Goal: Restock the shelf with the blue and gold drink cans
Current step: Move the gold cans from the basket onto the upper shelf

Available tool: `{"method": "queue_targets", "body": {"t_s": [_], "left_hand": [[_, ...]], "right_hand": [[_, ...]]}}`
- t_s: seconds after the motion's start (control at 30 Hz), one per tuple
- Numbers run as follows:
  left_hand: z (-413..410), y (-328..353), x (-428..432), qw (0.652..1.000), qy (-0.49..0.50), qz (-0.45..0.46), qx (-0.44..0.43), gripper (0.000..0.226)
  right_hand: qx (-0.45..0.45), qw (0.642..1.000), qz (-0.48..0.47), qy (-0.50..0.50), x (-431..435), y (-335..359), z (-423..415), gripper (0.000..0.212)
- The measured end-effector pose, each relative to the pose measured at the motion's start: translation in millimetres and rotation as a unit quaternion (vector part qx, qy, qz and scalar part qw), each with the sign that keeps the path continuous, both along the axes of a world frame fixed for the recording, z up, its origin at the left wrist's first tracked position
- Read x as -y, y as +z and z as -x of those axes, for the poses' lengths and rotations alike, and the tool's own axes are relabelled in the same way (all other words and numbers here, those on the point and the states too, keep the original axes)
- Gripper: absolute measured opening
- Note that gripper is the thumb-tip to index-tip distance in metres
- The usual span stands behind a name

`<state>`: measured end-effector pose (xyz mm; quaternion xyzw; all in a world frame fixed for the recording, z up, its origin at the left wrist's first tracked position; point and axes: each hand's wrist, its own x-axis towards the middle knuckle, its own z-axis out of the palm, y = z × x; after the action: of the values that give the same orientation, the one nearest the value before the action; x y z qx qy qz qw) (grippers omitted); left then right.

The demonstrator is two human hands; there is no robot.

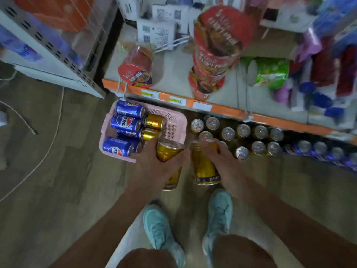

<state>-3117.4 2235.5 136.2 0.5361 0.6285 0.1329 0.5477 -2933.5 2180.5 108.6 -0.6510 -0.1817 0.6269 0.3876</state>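
- Here, above the aisle floor, we hold a drink in each hand: the left hand [154,165] wraps its fingers around a gold can [166,153], just off the near right corner of the pink basket [173,130].
- The right hand [224,159] curls over the top and side of a second gold can [202,169], near the front edge of the bottom shelf [249,140].
- In the basket, blue cans [125,123] and two gold ones lie on their sides; shelved gold cans [243,130] stand upright toward the shelf's left end, with blue ones farther right.
- We judge the cans weighty if full, stiff yet dentable, slick-sided; a wrap around mid-body should hold best.
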Motion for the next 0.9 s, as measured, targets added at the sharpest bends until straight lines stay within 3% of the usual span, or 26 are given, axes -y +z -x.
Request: {"method": "queue_targets", "body": {"t_s": [0.1, 0.3, 0.4, 0.47, 0.6, 0.73, 0.9], "left_hand": [[-18.1, 85.7, 13.4, 0.999, -0.005, 0.03, 0.011, 0.065], [-64.3, 242.3, 37.8, 0.997, -0.043, 0.054, 0.031, 0.042], [-93.1, 309.5, 46.6, 0.996, -0.071, 0.047, 0.036, 0.028], [-112.3, 350.8, 50.8, 0.995, -0.077, 0.044, 0.047, 0.026], [-149.2, 428.0, 56.4, 0.994, -0.076, 0.033, 0.078, 0.035], [-182.1, 487.2, 60.6, 0.992, -0.079, -0.007, 0.098, 0.059], [-214.8, 537.9, 64.8, 0.987, -0.073, -0.04, 0.139, 0.052]], "right_hand": [[0.033, 0.999, 0.011, -0.023, 17.6, 85.4, -9.8, 0.035], [0.074, 0.994, 0.023, -0.07, 47.6, 245.5, -44.2, 0.08], [0.099, 0.992, 0.015, -0.079, 62.0, 313.4, -69.1, 0.088], [0.102, 0.991, 0.011, -0.086, 70.1, 355.4, -86.6, 0.085], [0.101, 0.989, -0.027, -0.104, 83.8, 429.7, -121.7, 0.048], [0.113, 0.987, -0.047, -0.106, 93.1, 487.2, -152.6, 0.058], [0.134, 0.982, -0.085, -0.102, 97.6, 540.5, -188.1, 0.05]]}}
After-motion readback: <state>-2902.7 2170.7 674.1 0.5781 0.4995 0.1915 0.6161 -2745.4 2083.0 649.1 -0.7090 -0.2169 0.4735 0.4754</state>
